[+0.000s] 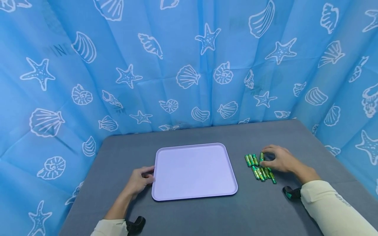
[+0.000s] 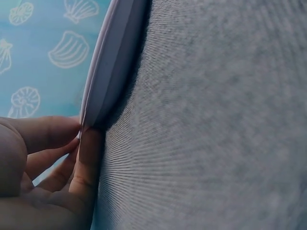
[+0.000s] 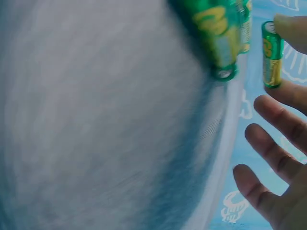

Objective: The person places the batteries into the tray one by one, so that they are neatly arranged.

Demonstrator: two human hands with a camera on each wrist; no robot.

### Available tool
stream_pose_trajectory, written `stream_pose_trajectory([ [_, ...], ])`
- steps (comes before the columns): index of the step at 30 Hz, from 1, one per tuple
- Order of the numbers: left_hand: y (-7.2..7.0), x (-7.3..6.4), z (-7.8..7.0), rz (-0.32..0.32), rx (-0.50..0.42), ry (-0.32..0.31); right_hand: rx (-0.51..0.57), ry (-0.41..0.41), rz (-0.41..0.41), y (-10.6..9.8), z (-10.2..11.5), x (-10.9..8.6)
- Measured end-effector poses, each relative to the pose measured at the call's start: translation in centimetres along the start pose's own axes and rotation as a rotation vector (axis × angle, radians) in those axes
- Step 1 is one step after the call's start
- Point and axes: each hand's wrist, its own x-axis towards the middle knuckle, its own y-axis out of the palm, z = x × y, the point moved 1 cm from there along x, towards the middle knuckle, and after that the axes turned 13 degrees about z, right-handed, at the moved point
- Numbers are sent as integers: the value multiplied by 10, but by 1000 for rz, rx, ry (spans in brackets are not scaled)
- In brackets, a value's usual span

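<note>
A pale lilac rectangular tray [image 1: 193, 172] lies flat on the table, its surface bare. At its left edge my left hand [image 1: 138, 181] pinches the rim; in the left wrist view the thumb [image 2: 53, 133] meets the rim of the tray [image 2: 112, 62] with a finger below it. To the right of the tray, my right hand [image 1: 279, 159] holds one green-and-yellow battery [image 3: 272, 55] by its two ends, between thumb and index finger. The other fingers are spread. Beneath and beside that hand several like batteries [image 1: 262, 173] lie in two rough rows.
A grey cloth covers the table [image 1: 195, 216]. Behind and at both sides hangs a blue curtain [image 1: 174, 88] with white shells and starfish. Dark wrist straps [image 1: 136, 225] sit on both forearms. The batteries stand apart from the tray's right edge.
</note>
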Motion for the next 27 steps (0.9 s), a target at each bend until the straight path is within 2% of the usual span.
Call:
stream_pose_trajectory([
  [7,-1,2,3,2,-51,18,20,-83,-126,-7,21,0],
  [13,0,-1,5,-11,-63,-9,41,-153,-160,-11,50,8],
  [16,1,-1,6,-20,-61,-8,55,-192,-167,-11,63,14],
  [22,1,-1,5,-5,-76,20,76,-215,-136,-5,86,30],
  [27,-2,-1,6,-7,-69,11,96,-264,-123,-2,113,49],
])
